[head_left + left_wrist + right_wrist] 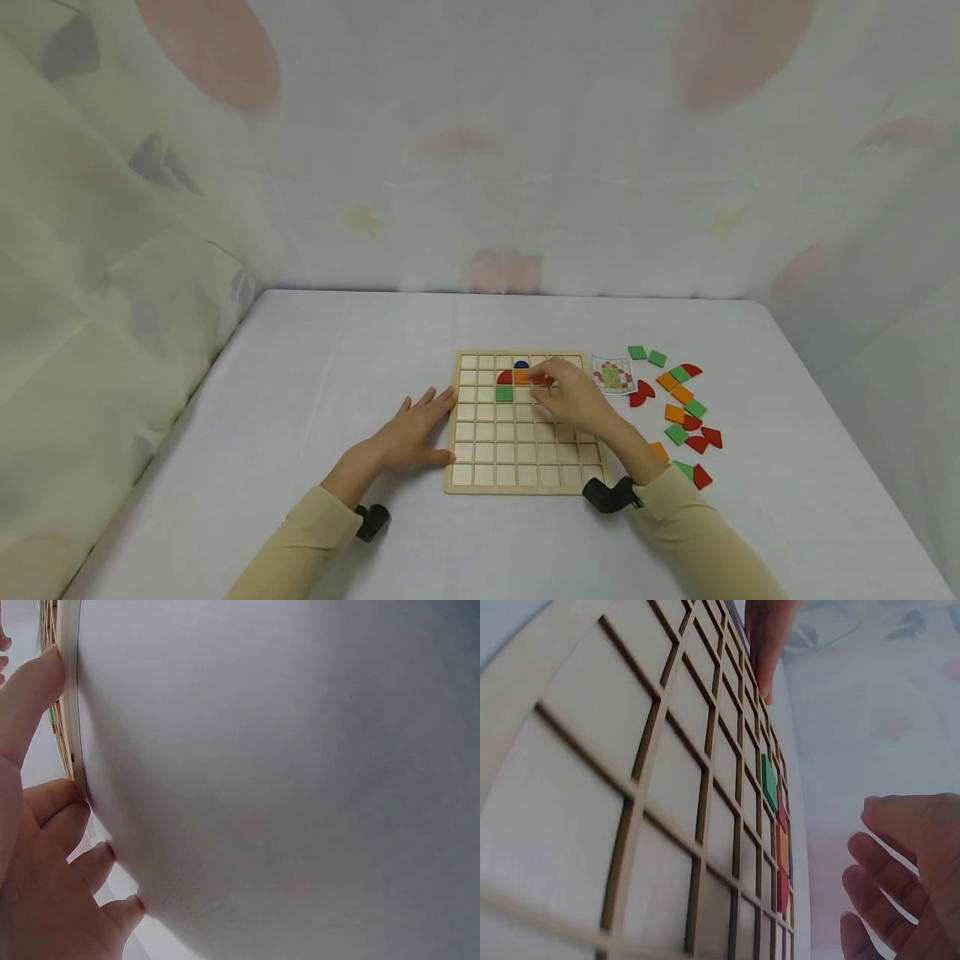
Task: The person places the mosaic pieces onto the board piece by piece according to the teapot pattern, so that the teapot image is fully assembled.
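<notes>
A wooden grid board (483,475) lies flat on the table. In its upper cells sit a blue piece (521,364), a red quarter-round piece (505,377), an orange square (521,377), a second red piece (540,381) and a green square (504,392). My left hand (405,437) rests at the board's left edge, fingers spread, thumb touching the frame. Over the upper right cells hovers my right hand (576,402), partly covering the second red piece. In the right wrist view, the right hand's fingers (885,877) are loosely bent, apart from the pieces and holding nothing.
A small printed pattern card (613,375) lies right of the board. Beyond it several loose green, orange and red tiles (677,433) are scattered, some partly hidden by the right forearm. White cloth (337,350) covers the table; patterned fabric hangs behind and at the sides.
</notes>
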Demonstrator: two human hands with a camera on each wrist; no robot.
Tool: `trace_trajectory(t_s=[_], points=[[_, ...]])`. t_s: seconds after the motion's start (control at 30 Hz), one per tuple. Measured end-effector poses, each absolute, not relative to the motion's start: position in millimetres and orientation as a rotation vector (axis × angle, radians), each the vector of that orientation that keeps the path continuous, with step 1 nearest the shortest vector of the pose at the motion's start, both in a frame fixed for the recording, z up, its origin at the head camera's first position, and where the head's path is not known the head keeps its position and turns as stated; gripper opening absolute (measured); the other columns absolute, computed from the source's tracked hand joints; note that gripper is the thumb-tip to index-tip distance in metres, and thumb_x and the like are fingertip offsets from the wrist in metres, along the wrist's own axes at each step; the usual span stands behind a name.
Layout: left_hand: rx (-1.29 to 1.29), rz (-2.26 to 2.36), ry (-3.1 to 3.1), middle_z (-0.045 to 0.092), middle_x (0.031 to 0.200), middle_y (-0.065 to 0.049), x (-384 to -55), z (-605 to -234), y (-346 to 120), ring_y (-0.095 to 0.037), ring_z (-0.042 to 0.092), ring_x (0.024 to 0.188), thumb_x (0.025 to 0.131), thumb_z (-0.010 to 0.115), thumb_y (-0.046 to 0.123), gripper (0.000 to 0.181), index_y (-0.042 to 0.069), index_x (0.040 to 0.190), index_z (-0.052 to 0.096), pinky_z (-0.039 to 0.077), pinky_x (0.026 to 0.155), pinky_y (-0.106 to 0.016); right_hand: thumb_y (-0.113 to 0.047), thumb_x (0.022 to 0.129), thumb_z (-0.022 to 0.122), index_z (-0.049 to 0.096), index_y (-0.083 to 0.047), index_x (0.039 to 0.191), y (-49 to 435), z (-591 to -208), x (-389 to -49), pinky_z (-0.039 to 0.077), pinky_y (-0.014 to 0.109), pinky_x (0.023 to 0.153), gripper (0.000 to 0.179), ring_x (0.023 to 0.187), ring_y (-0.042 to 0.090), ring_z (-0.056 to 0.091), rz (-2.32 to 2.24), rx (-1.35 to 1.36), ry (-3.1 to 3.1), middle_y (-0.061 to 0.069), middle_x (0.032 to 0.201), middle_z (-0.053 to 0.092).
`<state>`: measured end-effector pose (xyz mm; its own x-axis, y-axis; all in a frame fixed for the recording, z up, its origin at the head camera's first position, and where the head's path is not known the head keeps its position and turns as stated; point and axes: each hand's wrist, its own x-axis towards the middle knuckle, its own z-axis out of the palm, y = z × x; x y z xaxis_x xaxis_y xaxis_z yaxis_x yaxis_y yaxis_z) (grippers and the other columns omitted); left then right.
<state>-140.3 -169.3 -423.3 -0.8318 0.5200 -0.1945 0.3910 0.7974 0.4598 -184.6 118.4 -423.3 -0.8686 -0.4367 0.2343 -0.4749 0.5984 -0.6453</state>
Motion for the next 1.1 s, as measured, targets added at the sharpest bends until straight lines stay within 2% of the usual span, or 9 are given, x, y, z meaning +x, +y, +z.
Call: trace_trajectory(t_s=[0.33, 0.6, 0.8, 0.93, 1.1], points=[[0.694, 0.592, 2.669, 0.019, 0.153, -0.007, -140.1, -424.5, -170.4, -0.035, 0.012, 0.140, 0.078, 0.072, 0.035, 0.088, 0.007, 0.146, 0.024, 0.008, 0.108, -0.061, -0.011, 0.085, 0.065, 0.064, -0.007, 0.107, 155.0, -411.4, -178.2, 0.049, 0.032, 0.072, 0.022, 0.089, 0.016, 0.055, 1.144, 0.786, -2.765, 0.001, 0.104, 0.063], [0.699, 0.584, 2.666, 0.018, 0.153, -0.007, -140.6, -424.6, -171.4, -0.035, 0.012, 0.140, 0.079, 0.071, 0.036, 0.087, 0.007, 0.146, 0.023, 0.008, 0.108, -0.061, -0.008, 0.083, 0.067, 0.064, -0.009, 0.105, 193.9, -413.1, -171.8, 0.050, 0.031, 0.070, 0.023, 0.086, 0.013, 0.056, 1.067, 0.760, -2.722, -0.002, 0.102, 0.063], [0.694, 0.576, 2.669, 0.018, 0.154, -0.006, -140.8, -425.1, -172.1, -0.034, 0.012, 0.140, 0.079, 0.070, 0.037, 0.087, 0.008, 0.147, 0.023, 0.009, 0.108, -0.060, -0.003, 0.080, 0.069, 0.063, -0.007, 0.105, 222.7, -416.1, -163.9, 0.050, 0.031, 0.064, 0.026, 0.080, 0.012, 0.054, 1.068, 0.758, -2.684, 0.002, 0.103, 0.064], [0.692, 0.576, 2.667, 0.018, 0.154, -0.007, -140.6, -425.0, -172.6, -0.034, 0.012, 0.140, 0.079, 0.071, 0.036, 0.088, 0.008, 0.147, 0.023, 0.009, 0.109, -0.060, -0.006, 0.079, 0.071, 0.063, -0.010, 0.105, 240.8, -418.1, -155.0, 0.051, 0.032, 0.067, 0.028, 0.083, 0.014, 0.055, 0.986, 0.682, -2.716, 0.001, 0.102, 0.064], [0.694, 0.578, 2.666, 0.018, 0.154, -0.007, -140.3, -423.9, -172.5, -0.034, 0.012, 0.140, 0.079, 0.070, 0.037, 0.088, 0.008, 0.147, 0.023, 0.009, 0.109, -0.060, -0.007, 0.081, 0.069, 0.063, -0.009, 0.105, 264.4, -425.9, -144.9, 0.050, 0.024, 0.067, 0.026, 0.081, 0.013, 0.054, 0.969, 0.568, -2.784, 0.003, 0.101, 0.064]])
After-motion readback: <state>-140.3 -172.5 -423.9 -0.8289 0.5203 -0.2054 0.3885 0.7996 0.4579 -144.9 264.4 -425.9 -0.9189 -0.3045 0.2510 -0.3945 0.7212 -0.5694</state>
